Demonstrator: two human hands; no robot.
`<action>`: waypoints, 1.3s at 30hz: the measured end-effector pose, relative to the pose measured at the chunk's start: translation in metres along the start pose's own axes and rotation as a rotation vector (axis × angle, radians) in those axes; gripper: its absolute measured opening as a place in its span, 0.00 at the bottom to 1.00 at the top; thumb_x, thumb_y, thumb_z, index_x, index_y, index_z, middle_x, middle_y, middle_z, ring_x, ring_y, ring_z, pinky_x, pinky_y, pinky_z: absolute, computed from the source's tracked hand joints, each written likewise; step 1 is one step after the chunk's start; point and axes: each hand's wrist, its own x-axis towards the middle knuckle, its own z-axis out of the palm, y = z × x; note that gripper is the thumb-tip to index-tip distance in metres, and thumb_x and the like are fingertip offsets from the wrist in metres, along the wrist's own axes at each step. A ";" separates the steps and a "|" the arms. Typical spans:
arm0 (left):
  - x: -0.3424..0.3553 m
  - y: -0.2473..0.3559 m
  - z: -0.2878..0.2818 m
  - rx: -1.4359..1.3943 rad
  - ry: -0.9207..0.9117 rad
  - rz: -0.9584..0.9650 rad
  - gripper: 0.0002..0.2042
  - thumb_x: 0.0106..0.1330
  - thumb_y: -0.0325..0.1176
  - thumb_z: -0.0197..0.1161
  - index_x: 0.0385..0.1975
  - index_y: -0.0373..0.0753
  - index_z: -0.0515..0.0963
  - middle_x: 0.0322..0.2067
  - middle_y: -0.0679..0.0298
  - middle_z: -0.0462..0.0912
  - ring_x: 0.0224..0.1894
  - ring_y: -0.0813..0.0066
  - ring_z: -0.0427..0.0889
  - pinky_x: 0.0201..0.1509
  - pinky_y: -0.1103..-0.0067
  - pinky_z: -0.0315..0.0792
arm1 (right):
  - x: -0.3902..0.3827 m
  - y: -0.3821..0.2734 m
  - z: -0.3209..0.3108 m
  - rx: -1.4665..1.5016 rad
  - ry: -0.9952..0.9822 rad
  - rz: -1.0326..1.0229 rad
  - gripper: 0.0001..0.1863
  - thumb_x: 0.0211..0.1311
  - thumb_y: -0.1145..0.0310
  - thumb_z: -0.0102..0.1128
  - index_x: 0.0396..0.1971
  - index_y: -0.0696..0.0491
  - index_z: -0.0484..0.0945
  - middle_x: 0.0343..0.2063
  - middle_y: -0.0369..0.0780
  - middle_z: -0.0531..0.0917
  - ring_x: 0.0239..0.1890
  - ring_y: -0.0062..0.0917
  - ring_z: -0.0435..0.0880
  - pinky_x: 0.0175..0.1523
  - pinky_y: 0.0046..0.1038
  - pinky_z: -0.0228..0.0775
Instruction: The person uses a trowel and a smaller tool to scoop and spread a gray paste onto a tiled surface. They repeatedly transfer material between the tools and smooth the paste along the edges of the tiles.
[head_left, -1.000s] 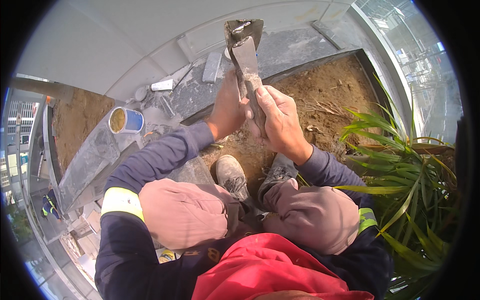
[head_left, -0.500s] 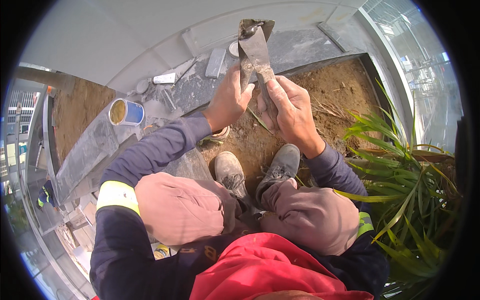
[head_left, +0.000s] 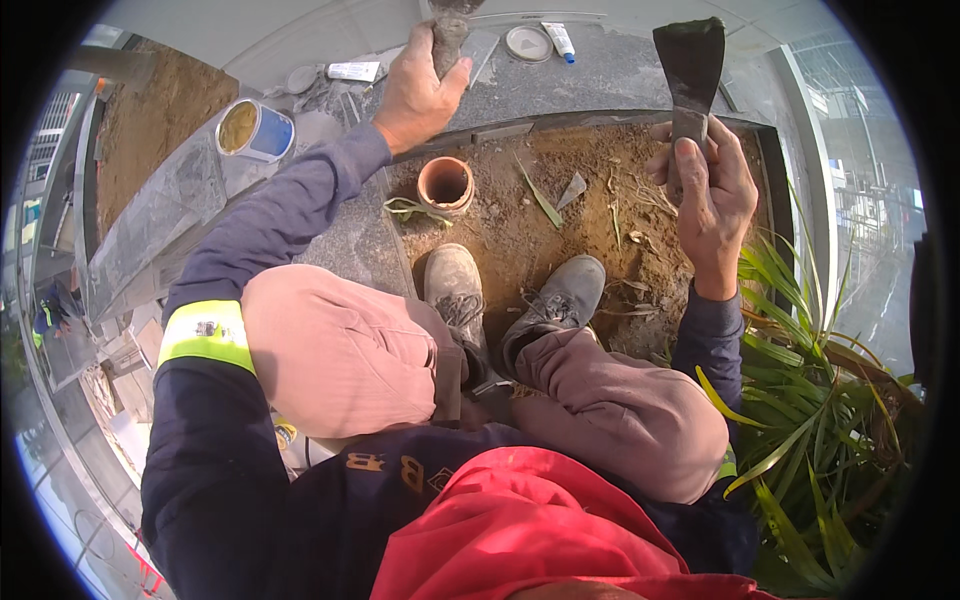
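Putty knife (head_left: 692, 62) is up over the soil bed's (head_left: 500, 215) far R edge, well apart from the 2nd scraper (head_left: 451, 42) by the grey ledge (head_left: 540, 88); step in hand looks like handling both blades, & next move prob. calls for steady wrists. Your R hand (head_left: 715, 190) is closed round the knife's handle, no gap; your L hand (head_left: 420, 98) is clamped on the scraper's grimy handle, blade partly out of frame.

The head-worn fisheye looks steeply down from the person's own viewpoint — red cloth (head_left: 540, 520) nearest the lens, boots (head_left: 453, 280) lower down, left hand (head_left: 420, 95) and right hand (head_left: 715, 195) farther forward, grey wall (head_left: 300, 40) across the top.
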 end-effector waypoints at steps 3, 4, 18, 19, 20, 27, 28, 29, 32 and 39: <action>-0.010 -0.031 -0.048 0.017 0.085 -0.151 0.12 0.72 0.34 0.65 0.44 0.32 0.74 0.31 0.63 0.84 0.29 0.80 0.81 0.33 0.78 0.77 | -0.006 0.045 -0.031 -0.265 -0.169 0.157 0.19 0.78 0.64 0.55 0.60 0.60 0.77 0.40 0.40 0.88 0.31 0.17 0.82 0.36 0.22 0.73; -0.037 -0.039 -0.057 -0.131 0.171 -0.242 0.12 0.71 0.35 0.67 0.40 0.33 0.75 0.27 0.63 0.83 0.26 0.79 0.80 0.31 0.78 0.76 | -0.008 0.064 -0.029 -0.339 -0.262 0.235 0.20 0.78 0.64 0.55 0.60 0.59 0.78 0.40 0.41 0.88 0.32 0.18 0.82 0.38 0.24 0.73; -0.318 -0.087 -0.070 -0.249 0.531 -0.941 0.11 0.69 0.34 0.69 0.42 0.36 0.76 0.26 0.66 0.81 0.25 0.82 0.78 0.30 0.82 0.73 | 0.099 0.146 0.042 -1.139 -0.880 -0.706 0.22 0.66 0.70 0.64 0.60 0.43 0.80 0.45 0.35 0.81 0.52 0.30 0.80 0.57 0.37 0.66; -0.313 -0.083 -0.069 -0.263 0.541 -0.927 0.11 0.69 0.34 0.69 0.42 0.36 0.76 0.26 0.66 0.82 0.25 0.82 0.78 0.30 0.82 0.74 | 0.106 0.152 0.052 -1.158 -0.891 -0.729 0.23 0.65 0.70 0.65 0.60 0.42 0.80 0.45 0.34 0.81 0.52 0.30 0.80 0.57 0.37 0.66; -0.316 -0.086 -0.073 -0.217 0.502 -0.890 0.12 0.69 0.35 0.69 0.42 0.35 0.76 0.26 0.66 0.82 0.26 0.82 0.79 0.30 0.82 0.75 | 0.116 0.152 0.066 -1.186 -0.926 -0.726 0.20 0.68 0.63 0.65 0.59 0.42 0.81 0.42 0.33 0.84 0.49 0.29 0.82 0.58 0.40 0.63; -0.312 -0.074 -0.071 -0.065 0.519 -0.914 0.09 0.71 0.32 0.64 0.42 0.33 0.76 0.26 0.65 0.81 0.25 0.81 0.78 0.27 0.81 0.73 | 0.128 0.130 0.149 -1.131 -0.902 -0.957 0.20 0.69 0.56 0.63 0.57 0.45 0.83 0.38 0.34 0.82 0.45 0.28 0.83 0.57 0.40 0.63; -0.314 -0.075 -0.072 -0.045 0.496 -0.922 0.09 0.71 0.32 0.65 0.42 0.33 0.76 0.27 0.65 0.81 0.25 0.81 0.79 0.27 0.81 0.74 | 0.127 0.135 0.155 -1.134 -0.911 -0.955 0.20 0.69 0.56 0.63 0.56 0.45 0.83 0.37 0.35 0.82 0.45 0.28 0.83 0.57 0.40 0.63; -0.314 -0.076 -0.074 -0.025 0.474 -0.928 0.09 0.71 0.32 0.65 0.42 0.33 0.76 0.27 0.65 0.81 0.25 0.81 0.79 0.28 0.81 0.74 | 0.124 0.139 0.162 -1.137 -0.916 -0.953 0.20 0.69 0.55 0.63 0.56 0.45 0.83 0.37 0.35 0.82 0.44 0.29 0.83 0.57 0.40 0.63; -0.314 -0.076 -0.075 0.010 0.437 -0.919 0.09 0.71 0.32 0.65 0.41 0.32 0.76 0.27 0.65 0.82 0.26 0.81 0.80 0.28 0.81 0.75 | 0.119 0.141 0.174 -1.162 -0.932 -0.920 0.20 0.69 0.54 0.62 0.56 0.45 0.83 0.36 0.35 0.83 0.43 0.30 0.83 0.57 0.41 0.63; -0.319 -0.079 -0.080 0.088 0.383 -0.964 0.09 0.71 0.32 0.64 0.42 0.33 0.76 0.26 0.64 0.82 0.25 0.81 0.80 0.28 0.81 0.75 | 0.120 0.146 0.198 -1.187 -1.002 -0.757 0.20 0.71 0.53 0.61 0.57 0.44 0.83 0.34 0.36 0.83 0.42 0.31 0.83 0.58 0.42 0.62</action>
